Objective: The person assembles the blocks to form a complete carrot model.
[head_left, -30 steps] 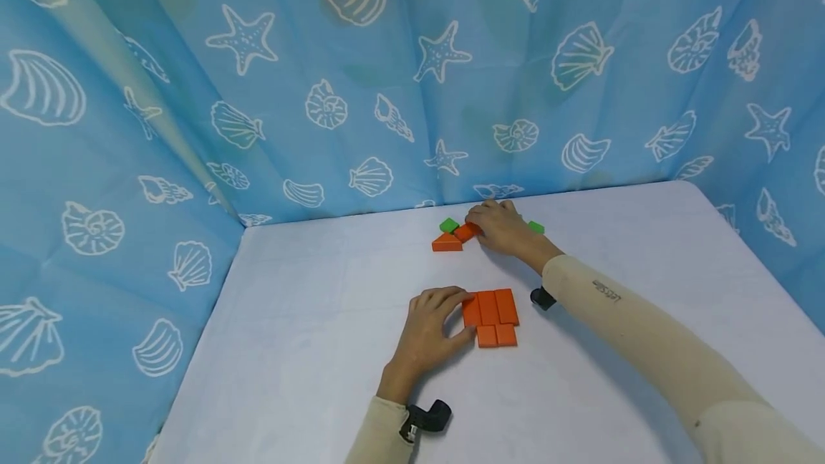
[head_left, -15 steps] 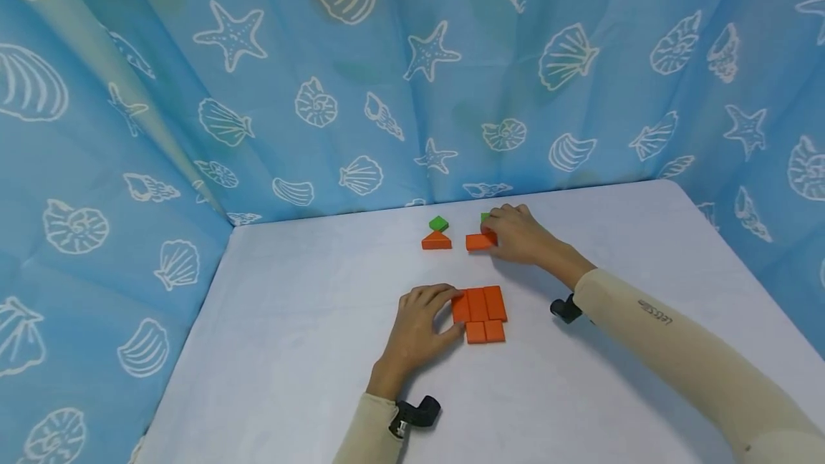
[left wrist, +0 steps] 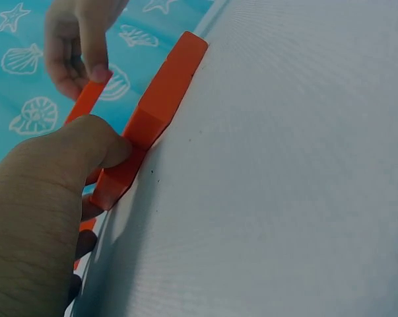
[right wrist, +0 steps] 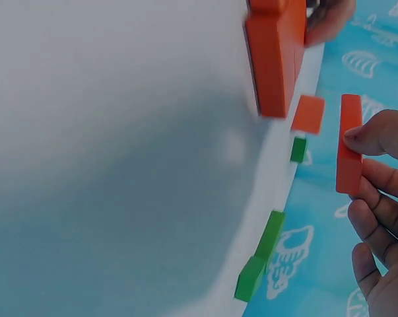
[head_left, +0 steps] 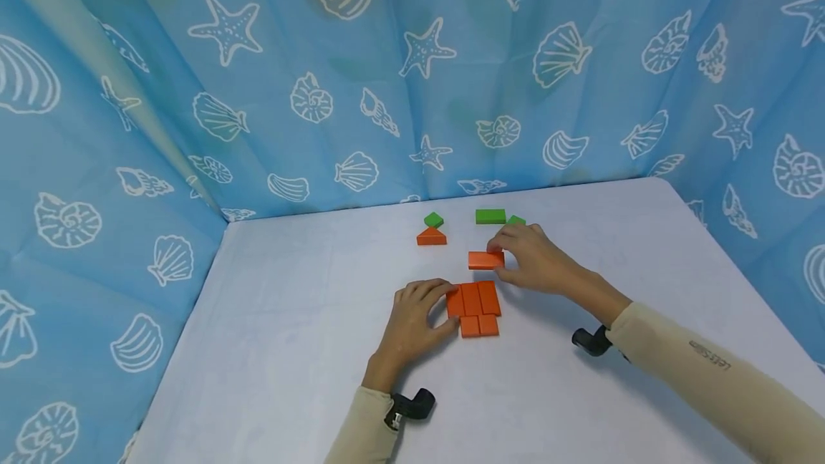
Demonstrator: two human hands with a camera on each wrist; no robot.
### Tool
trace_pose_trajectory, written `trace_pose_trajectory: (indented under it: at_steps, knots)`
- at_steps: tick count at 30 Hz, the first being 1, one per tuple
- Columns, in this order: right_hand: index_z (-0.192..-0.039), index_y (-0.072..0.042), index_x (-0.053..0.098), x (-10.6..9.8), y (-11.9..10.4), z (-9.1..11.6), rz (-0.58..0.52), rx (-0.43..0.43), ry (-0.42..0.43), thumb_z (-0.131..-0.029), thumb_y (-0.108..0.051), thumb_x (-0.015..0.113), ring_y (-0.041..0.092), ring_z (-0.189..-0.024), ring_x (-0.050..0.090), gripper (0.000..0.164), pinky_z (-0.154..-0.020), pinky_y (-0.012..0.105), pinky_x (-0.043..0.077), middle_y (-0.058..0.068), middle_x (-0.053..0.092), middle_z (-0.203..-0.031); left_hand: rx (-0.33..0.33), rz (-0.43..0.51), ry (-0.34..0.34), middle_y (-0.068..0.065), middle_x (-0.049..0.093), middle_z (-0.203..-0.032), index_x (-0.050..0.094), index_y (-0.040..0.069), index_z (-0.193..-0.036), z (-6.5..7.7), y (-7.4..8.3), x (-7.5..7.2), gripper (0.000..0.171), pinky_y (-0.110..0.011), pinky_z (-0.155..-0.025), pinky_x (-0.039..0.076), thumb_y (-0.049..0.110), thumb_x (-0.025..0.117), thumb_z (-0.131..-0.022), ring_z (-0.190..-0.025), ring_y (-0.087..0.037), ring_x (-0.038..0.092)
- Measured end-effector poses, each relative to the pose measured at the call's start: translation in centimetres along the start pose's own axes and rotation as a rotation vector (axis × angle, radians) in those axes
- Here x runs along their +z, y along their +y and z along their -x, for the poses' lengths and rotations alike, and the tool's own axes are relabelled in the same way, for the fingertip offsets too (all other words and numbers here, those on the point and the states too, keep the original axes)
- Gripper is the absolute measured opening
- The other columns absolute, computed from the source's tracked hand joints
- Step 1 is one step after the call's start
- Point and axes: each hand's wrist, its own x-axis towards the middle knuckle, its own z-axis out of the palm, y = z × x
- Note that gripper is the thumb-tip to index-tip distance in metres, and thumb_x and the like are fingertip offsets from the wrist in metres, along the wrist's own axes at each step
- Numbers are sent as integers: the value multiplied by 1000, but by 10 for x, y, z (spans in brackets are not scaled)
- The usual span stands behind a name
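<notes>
My right hand (head_left: 538, 263) pinches an orange rectangular block (head_left: 482, 261) between thumb and fingers, raised off the white table; the right wrist view shows this block (right wrist: 348, 148) against the curtain. Below it lies a flat group of orange blocks (head_left: 473, 299): three longer ones side by side, two smaller ones (head_left: 479, 326) along their near edge. Thumb and index finger of my left hand (head_left: 412, 317) grip the leftmost long block (head_left: 455, 302) at its two ends. In the left wrist view the thumb presses against the orange group (left wrist: 165, 92), whose far side is hidden.
Toward the back lie an orange triangular block (head_left: 432, 238), a small green block (head_left: 434, 220), a green rectangular block (head_left: 490, 216) and another green block (head_left: 515, 220), partly behind my right hand. A blue shell-patterned curtain (head_left: 361, 92) borders the white table (head_left: 290, 321).
My right hand has drawn the orange rectangular block away from the back blocks, toward the orange group, uncovering the green rectangular block. The left hand keeps its grip at the group.
</notes>
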Motion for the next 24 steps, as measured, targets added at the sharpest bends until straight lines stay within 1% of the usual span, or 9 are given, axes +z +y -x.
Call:
trace_pose_trajectory:
  at_steps: [7,14,24]
  knots:
    - [-110,-15,71,2,-15,26,-39,-47,30,-82,-20,79,22,-111,55,29,-96,49,40,0,64,-112,-1,9,-11,7,53,-142,58,29,-139,-2,0,-2,50,-44,-107,34,49,59,-93,-129,-17,44]
    - [-109,-15,72,9,-29,49,-56,-82,48,-79,-20,82,20,-109,56,31,-94,46,42,-3,65,-110,-9,10,-33,7,52,-143,57,29,-139,-2,0,-2,50,-42,-108,33,49,59,-93,-130,-17,43]
    - [-109,-18,72,21,-44,73,-81,-170,55,-79,-23,82,14,-107,54,32,-92,40,42,-7,64,-111,0,4,-6,7,53,-141,59,28,-137,1,0,-1,49,-44,-106,35,47,60,-92,-129,-18,44]
